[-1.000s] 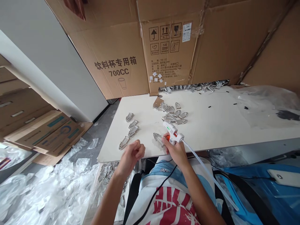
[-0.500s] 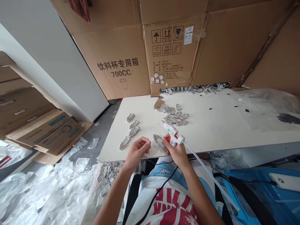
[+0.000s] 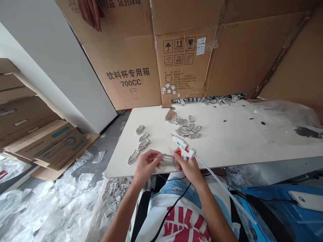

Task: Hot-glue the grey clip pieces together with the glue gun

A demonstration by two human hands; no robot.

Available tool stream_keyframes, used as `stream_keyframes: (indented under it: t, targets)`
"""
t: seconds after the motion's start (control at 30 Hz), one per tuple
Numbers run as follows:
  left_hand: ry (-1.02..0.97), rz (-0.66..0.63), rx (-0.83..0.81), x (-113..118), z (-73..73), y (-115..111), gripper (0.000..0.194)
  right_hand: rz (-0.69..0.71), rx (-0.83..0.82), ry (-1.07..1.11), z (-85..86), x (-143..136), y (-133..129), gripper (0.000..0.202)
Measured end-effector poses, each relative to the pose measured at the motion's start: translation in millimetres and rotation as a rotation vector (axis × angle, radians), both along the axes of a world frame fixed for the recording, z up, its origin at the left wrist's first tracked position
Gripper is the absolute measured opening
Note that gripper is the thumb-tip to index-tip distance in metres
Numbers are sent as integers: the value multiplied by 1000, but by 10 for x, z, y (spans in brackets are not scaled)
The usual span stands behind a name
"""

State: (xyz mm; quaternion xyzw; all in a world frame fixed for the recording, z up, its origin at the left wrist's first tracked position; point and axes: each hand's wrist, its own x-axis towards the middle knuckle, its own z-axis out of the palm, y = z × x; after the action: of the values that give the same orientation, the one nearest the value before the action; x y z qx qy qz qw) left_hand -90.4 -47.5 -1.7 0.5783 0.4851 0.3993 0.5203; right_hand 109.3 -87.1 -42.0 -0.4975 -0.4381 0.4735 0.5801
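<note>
My left hand [image 3: 147, 165] pinches one end of a small silvery metal frame [image 3: 167, 157], boat-shaped with an open middle. The fingers of my right hand [image 3: 189, 167] hold its other end, while the same hand grips a white hot glue gun [image 3: 182, 144] with an orange trigger. The gun's nozzle points up and left, away from the frame. From its back runs a long translucent glue stick [image 3: 219, 179]. Left of my hands, similar metal frames [image 3: 143, 144] lie in a loose column. Beyond the gun is a heap of such frames [image 3: 189, 129].
The white table [image 3: 217, 144] ends just in front of my body. Large cardboard boxes [image 3: 131, 53] wall off its back. Clear plastic [image 3: 285, 117] covers the right side. Several metal parts [image 3: 116, 193] lie below the left edge, near plastic bags [image 3: 55, 208]. A black cable [image 3: 174, 206] crosses my shirt.
My left hand has come to the frame and taken its left end. The frame, held by the right hand, has turned to lie level between both hands. The glue gun has shifted slightly left.
</note>
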Motion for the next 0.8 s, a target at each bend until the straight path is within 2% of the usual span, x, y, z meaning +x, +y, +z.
stream_keyframes:
  t: [0.1,0.2,0.27,0.4,0.53,0.63,0.8]
  targets:
    - [-49,176,15,-197,8,-58,43,-52,8,50,43,-27,11,42]
    - [-78,355,71,-400,-18,-113,47,-39,2,56,35,-33,10,40]
    - [-36,408,122,-502,-45,-164,48,-24,-5,48,11,-35,6,39]
    - [269,394,281,-581,-78,-295,36,-67,4,87,-24,-59,32,39]
    - [585,355,447,-578,-101,-366,33,-166,45,303,-12,-44,122,42]
    - [652,347,481,-582,-146,-329,37,-199,42,445,7,70,202,47]
    - [687,361,490,-601,-193,-183,35,-307,51,461,41,428,293,51]
